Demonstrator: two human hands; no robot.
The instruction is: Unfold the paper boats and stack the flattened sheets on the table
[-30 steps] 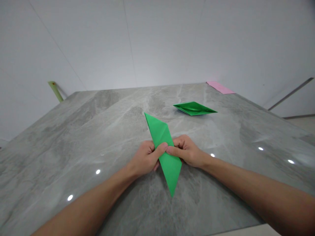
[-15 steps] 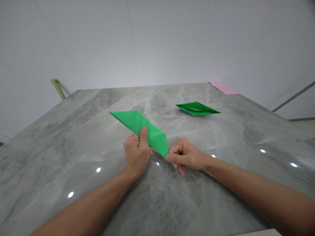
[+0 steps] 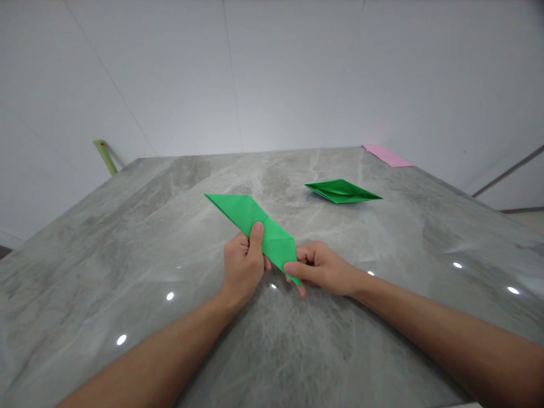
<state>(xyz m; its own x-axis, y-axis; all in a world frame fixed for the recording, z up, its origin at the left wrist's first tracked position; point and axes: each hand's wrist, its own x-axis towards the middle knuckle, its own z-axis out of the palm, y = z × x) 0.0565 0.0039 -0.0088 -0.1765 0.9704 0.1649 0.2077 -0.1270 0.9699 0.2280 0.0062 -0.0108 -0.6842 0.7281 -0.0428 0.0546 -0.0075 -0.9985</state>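
Note:
A folded green paper [image 3: 278,241], shaped like a slanted strip with pointed ends and visible creases, is held up above the table in both hands. My left hand [image 3: 245,263] grips it near the middle of its lower edge, thumb on top and fingers behind. At the lower right tip, my right hand [image 3: 321,267] pinches the paper between thumb and fingers. Behind the hands, to the right, a second folded green paper [image 3: 343,191] lies on the table, with its layers slightly parted.
The grey marbled table [image 3: 178,226] reaches back to a white wall [image 3: 293,73]. A pink paper [image 3: 389,156] lies at the far right corner. Past the far left edge, a light green strip-like object [image 3: 105,157] leans by the wall.
The held green paper has shifted slightly right. My right thumb and fingers have moved from the very tip to a little farther up the paper, and the pointed end now shows below them.

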